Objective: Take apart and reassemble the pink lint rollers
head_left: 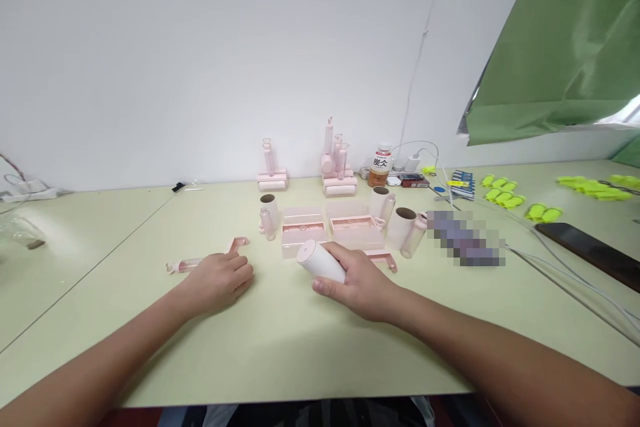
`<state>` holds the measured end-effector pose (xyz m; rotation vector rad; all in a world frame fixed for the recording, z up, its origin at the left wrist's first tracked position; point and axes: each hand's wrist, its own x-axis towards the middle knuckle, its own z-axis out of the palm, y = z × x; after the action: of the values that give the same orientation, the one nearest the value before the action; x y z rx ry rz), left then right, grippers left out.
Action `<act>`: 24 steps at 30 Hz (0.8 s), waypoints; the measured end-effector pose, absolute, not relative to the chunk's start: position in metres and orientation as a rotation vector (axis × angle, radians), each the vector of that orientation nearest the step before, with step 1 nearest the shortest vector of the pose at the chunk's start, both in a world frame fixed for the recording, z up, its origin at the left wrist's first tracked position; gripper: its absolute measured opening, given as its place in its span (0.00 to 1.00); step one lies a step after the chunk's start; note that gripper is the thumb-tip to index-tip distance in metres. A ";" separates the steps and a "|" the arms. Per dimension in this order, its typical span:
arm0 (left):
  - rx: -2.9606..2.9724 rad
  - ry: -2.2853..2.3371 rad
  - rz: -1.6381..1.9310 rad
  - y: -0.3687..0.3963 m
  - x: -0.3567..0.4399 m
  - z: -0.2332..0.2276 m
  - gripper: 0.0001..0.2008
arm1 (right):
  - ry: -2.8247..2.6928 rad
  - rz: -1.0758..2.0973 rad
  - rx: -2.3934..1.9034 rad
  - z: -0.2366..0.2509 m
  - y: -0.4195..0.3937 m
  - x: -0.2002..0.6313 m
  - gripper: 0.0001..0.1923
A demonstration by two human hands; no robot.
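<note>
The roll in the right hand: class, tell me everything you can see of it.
The roll is a white, smooth-looking cylinder, perhaps paper or plastic, with a pale pink end bearing a small central mark. It is slanted, that end pointing left. The right hand grips it, thumb on the near side, hiding its other end. It is in front of the pink boxes.

Pale green table (280,360): upright white rolls (399,233), bottle (379,170), dark phone (590,253).

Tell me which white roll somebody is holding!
The white roll in the right hand. Its pale pink end shows, while the three rolls standing upright have brown-rimmed openings on top.
</note>
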<state>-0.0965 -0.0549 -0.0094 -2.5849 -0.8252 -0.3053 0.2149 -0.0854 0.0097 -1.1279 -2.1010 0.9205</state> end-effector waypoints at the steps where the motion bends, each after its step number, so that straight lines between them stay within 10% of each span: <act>1: -2.601 -0.840 -0.280 -0.051 -0.096 -0.011 0.14 | -2.135 0.900 -1.158 0.010 -0.086 0.215 0.22; 14: -3.382 -1.309 -0.671 -0.077 -0.011 0.069 0.15 | -2.288 0.838 -1.109 0.014 -0.091 0.219 0.25; 24: -3.613 -1.259 -0.829 -0.063 -0.023 0.043 0.17 | -2.338 0.823 -1.084 0.016 -0.090 0.222 0.21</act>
<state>-0.0233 -0.0628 0.0427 -3.6134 -1.2593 -0.8293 0.2217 -0.0900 0.0163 -1.0839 -2.3377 0.8234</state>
